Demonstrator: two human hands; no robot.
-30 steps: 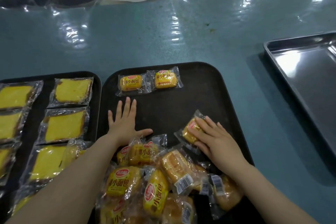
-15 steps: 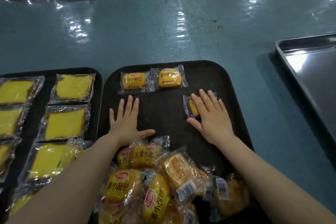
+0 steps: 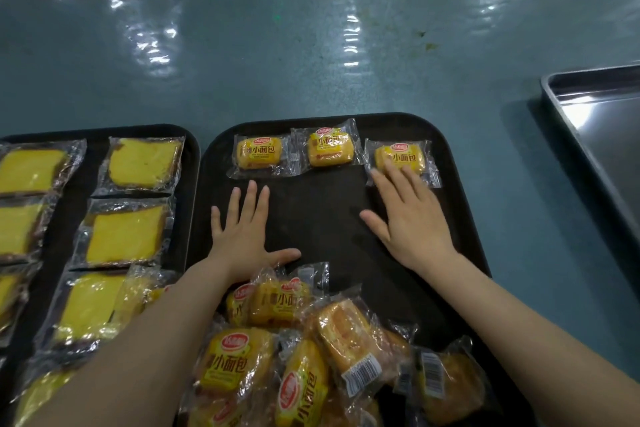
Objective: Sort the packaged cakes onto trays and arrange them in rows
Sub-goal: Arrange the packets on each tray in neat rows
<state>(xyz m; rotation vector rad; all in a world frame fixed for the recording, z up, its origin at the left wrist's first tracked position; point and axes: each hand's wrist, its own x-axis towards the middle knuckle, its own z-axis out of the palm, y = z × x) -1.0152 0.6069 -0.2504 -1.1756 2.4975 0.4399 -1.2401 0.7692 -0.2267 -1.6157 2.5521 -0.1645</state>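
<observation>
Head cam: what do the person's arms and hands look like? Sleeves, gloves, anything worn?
Both forearms are bare up to the frame edge, with no sleeves showing. The left hand and right hand wear no gloves. No rings, watch, wristband or markings are visible on the fingers or wrists. No cables or straps show.

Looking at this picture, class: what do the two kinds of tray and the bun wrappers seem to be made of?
Black tray: probably plastic, matte, scarcely any glare.
Metal tray: likely steel or aluminium, with a bright mirror-like sheen.
Bun wrappers: thin clear plastic film, crinkled and glinting.
</observation>
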